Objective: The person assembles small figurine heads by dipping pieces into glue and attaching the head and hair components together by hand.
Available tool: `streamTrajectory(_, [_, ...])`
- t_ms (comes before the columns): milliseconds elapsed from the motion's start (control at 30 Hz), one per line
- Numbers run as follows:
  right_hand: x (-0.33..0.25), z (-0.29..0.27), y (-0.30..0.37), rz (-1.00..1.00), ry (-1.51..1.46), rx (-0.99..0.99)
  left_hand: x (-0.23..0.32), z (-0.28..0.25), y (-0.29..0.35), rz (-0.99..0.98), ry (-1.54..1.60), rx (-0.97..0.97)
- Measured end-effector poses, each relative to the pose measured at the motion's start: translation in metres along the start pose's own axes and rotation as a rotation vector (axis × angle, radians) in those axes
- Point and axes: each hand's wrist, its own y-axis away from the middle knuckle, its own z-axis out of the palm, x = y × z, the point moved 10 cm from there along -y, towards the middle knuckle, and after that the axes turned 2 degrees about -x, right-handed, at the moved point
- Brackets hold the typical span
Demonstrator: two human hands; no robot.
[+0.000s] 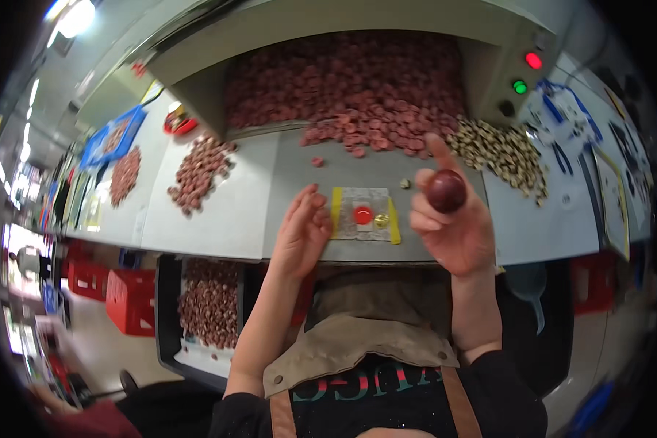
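- your right hand (452, 223) is up over the front of the grey tabletop (288, 164); its curled fingers are clamped on a glossy dark-red round piece (446, 191), index finger sticking up apart from the rest; can't tell exactly which fingertips press on it
- so that dark-red piece is off the table, to the right of the flat grey rectangular sheet with yellow side edges (354, 232)
- your left hand (303, 226) is just left of that sheet; fingers bent and close together; can't tell if anything's tucked inside, or if it touches the sheet
- on the sheet you've got a bright red round disc (363, 214) and, just right of it, a small shiny gold-coloured piece (382, 219)
- behind all that, a big heap of dull-red round pieces (358, 87) spills out from under the beige housing (328, 36); a pile of pale brass-coloured small pieces (500, 153) sits to its right; a looser pile of pinkish-red round pieces (199, 171) lies off to your left
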Motion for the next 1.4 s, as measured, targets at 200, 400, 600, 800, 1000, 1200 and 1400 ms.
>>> streamTrajectory(200, [-0.003, 0.039, 0.012, 0.068, 0.151, 0.008, -0.014, 0.006, -0.002, -0.013, -0.032, 0.077])
streamTrajectory(400, [0.025, 0.144, 0.041, 0.358, 0.187, -0.421, -0.022, 0.006, 0.007, -0.001, 0.002, 0.193])
streamTrajectory(600, [0.023, 0.188, 0.046, 0.442, 0.181, -0.775, -0.017, 0.023, 0.008, -0.004, -0.04, 0.082])
streamTrajectory(800, [0.024, 0.194, 0.048, 0.545, 0.037, -0.711, -0.021, 0.029, 0.008, -0.014, -0.018, 0.047])
streamTrajectory(1000, [0.025, 0.196, 0.053, 0.687, 0.055, -0.558, -0.025, 0.037, 0.008, -0.024, -0.012, 0.034])
streamTrajectory(1200, [0.031, 0.195, 0.048, 0.54, 0.022, -0.696, -0.022, 0.027, 0.015, -0.013, -0.012, 0.1])
streamTrajectory(1400, [0.034, 0.193, 0.047, 0.577, -0.016, -0.7, -0.023, 0.03, 0.011, -0.019, -0.019, 0.083])
